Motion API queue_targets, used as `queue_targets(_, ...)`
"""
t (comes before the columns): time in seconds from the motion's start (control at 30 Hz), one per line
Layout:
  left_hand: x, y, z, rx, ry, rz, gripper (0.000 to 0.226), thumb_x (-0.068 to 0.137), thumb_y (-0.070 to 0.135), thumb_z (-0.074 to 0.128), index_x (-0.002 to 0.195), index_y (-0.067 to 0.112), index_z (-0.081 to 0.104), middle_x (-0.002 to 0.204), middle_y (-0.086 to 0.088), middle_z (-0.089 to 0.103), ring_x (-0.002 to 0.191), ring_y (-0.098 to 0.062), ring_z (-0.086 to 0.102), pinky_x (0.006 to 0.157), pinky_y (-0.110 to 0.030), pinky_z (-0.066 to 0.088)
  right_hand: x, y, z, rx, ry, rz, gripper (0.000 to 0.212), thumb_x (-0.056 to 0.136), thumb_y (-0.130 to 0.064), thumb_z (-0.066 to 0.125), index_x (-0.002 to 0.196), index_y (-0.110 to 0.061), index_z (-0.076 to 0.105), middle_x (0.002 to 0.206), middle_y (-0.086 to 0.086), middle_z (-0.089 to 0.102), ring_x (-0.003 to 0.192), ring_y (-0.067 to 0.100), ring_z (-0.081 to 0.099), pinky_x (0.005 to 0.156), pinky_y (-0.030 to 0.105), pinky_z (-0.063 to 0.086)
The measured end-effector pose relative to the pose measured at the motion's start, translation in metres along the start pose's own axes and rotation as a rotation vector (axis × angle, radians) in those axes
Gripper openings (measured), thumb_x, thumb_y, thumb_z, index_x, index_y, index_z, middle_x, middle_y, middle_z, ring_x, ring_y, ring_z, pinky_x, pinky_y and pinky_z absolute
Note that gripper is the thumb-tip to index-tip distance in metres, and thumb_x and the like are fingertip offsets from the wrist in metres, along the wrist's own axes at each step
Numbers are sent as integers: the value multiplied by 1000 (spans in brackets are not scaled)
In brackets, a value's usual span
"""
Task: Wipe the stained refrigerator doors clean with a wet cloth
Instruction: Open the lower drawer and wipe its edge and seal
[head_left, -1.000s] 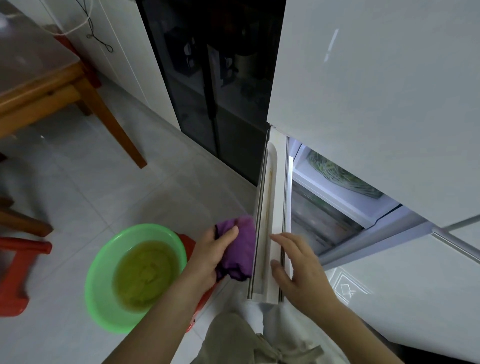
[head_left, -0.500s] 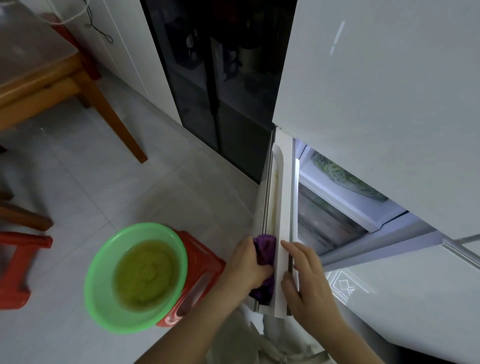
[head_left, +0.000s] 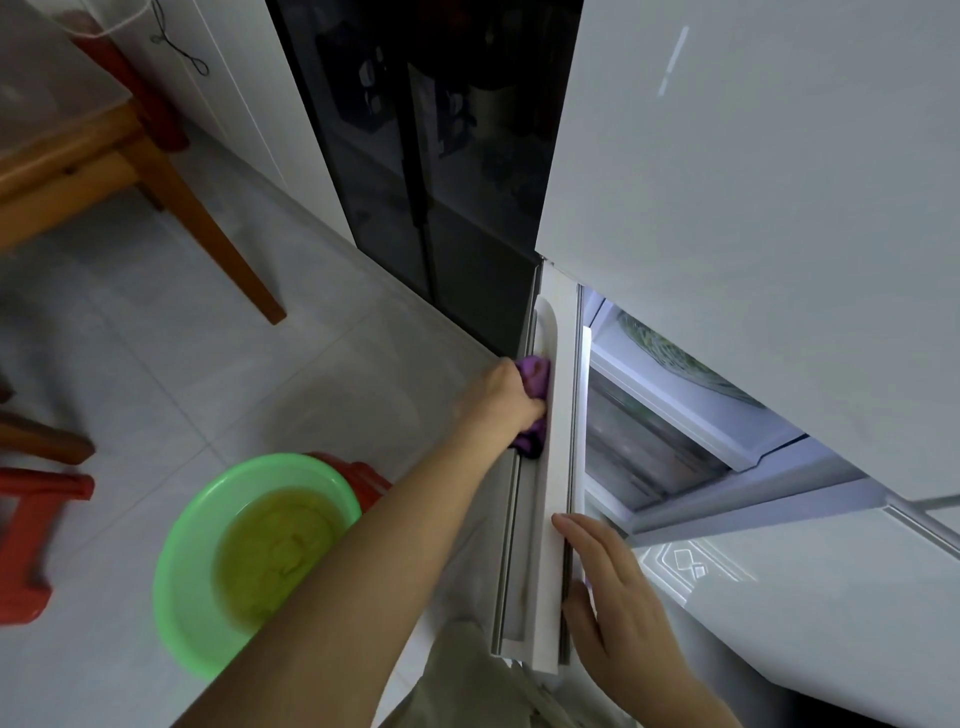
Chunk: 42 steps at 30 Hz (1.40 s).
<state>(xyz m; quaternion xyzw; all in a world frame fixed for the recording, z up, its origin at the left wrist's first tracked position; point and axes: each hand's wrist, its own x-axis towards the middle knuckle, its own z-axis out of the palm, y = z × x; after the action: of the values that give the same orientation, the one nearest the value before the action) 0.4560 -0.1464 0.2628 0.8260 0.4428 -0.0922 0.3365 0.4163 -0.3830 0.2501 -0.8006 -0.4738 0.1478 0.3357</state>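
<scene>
From my remote seat I see the lower refrigerator door (head_left: 551, 519) swung open and edge-on: a long, smooth white plastic edge with a rounded recessed groove and a thin metallic trim strip along its left side. Above it the upper door (head_left: 753, 208) is a glossy white panel carrying a soft streak of reflected light. Behind the open door, the lit compartment (head_left: 665, 447) shows frosted translucent drawer fronts. The purple cloth (head_left: 535, 379), soft and crumpled, is bunched inside the groove about a third of the way down from its top. The left hand (head_left: 506, 402) grips it, fingers curled round the wad and pressing it against the door's edge, with purple folds showing above and below the fist. That arm reaches forward, nearly straight, and the forearm crosses the right rim of a round green plastic basin (head_left: 192, 571) of murky yellowish water, which sits on a red plastic stool (head_left: 363, 475). The right hand (head_left: 618, 597) is well below the cloth, near the door's lower end. Its fingers lie straight and close together, flat against the inner side of the edge, holding nothing. Pale glossy floor tiles (head_left: 182, 374) spread to the left, beneath a wooden table leg (head_left: 208, 223).
</scene>
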Motion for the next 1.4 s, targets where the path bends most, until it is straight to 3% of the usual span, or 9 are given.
queue_targets(0.1,24,11,-6,-79,-9,-29,44,77,29,68,116,15,52,103,-3,64,81,-25,65,70,-30,52,1,1,-2,4,-18,-7,59,82,-17,39,138,-32,34,138,-17,39,122,-2,43,88,37,50)
queue_targets(0.27,52,24,-19,-37,17,-19,31,81,27,64,107,11,56,72,0,54,62,-18,54,59,-26,45,5,5,-5,-31,-42,4,63,77,-15,38,136,-36,36,138,-25,35,120,-8,41,85,43,50)
queue_targets(0.5,63,26,-20,-52,-42,-58,31,83,35,60,102,11,55,82,-5,58,71,-23,59,62,-28,47,24,3,-15,-91,-111,-9,58,80,-18,35,135,-32,42,140,-19,38,115,1,51,76,28,54)
queue_targets(0.67,55,26,-22,-96,-165,-66,32,89,33,55,106,6,57,90,-11,60,86,-26,62,82,-31,52,37,-5,-22,-114,-151,-37,51,83,-19,33,129,-19,55,134,-11,50,117,8,53,93,16,40)
queue_targets(0.83,24,4,-15,-106,-306,-73,21,90,27,56,82,7,55,65,-5,55,51,-15,55,49,-20,45,35,-6,-23,-77,-173,29,52,81,-13,40,128,-28,57,136,-28,41,106,-9,53,85,13,43)
queue_targets(0.97,-12,-19,0,31,-286,25,33,88,35,54,105,7,56,76,-5,51,76,-21,54,68,-28,41,37,-4,-22,-11,-142,85,49,81,-2,47,120,-28,63,131,-28,48,73,-22,51,65,3,37)
queue_targets(1.1,-55,-47,18,112,-348,51,36,84,41,57,104,11,58,85,-7,56,79,-23,56,70,-31,43,38,-3,-21,29,-73,54,49,78,-4,44,116,-27,66,128,-18,57,108,1,60,80,21,51)
queue_targets(1.2,-90,-64,22,204,-378,120,38,85,40,55,106,8,60,97,-13,62,90,-27,60,70,-29,43,38,-1,-22,0,-149,42,54,80,5,52,122,-27,62,133,-15,53,101,13,65,84,21,48)
queue_targets(1.4,-132,-82,22,117,-404,113,41,92,41,45,114,8,57,110,-14,64,97,-29,60,72,-27,39,38,0,-21,22,-169,12,52,82,0,48,125,-28,59,134,-19,48,115,-2,53,90,19,45)
